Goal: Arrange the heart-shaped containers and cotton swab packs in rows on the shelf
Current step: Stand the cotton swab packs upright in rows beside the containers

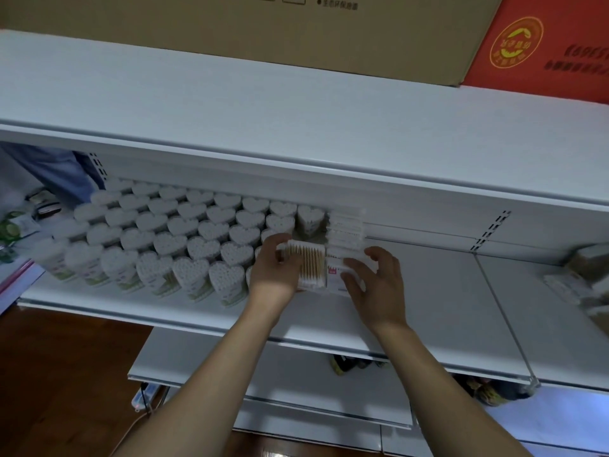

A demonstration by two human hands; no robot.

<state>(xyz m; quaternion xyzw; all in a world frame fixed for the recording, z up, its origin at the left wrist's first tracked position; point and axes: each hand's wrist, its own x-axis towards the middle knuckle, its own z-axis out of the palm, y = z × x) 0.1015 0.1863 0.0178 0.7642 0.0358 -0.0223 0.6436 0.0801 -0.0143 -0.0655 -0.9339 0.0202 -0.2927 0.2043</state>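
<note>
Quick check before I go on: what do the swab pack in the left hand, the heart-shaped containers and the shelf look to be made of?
Swab pack: apparently clear plastic, since the tan, probably wooden sticks and white tips show through.
Heart-shaped containers: likely clear plastic too; the white swab tips show at the top, with printed labels on the sides.
Shelf: looks like painted metal, smooth matte white with a slotted upright behind.

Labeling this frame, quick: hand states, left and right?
Left hand: grips the swab pack.
Right hand: open, fingers by the labelled pack.
</note>
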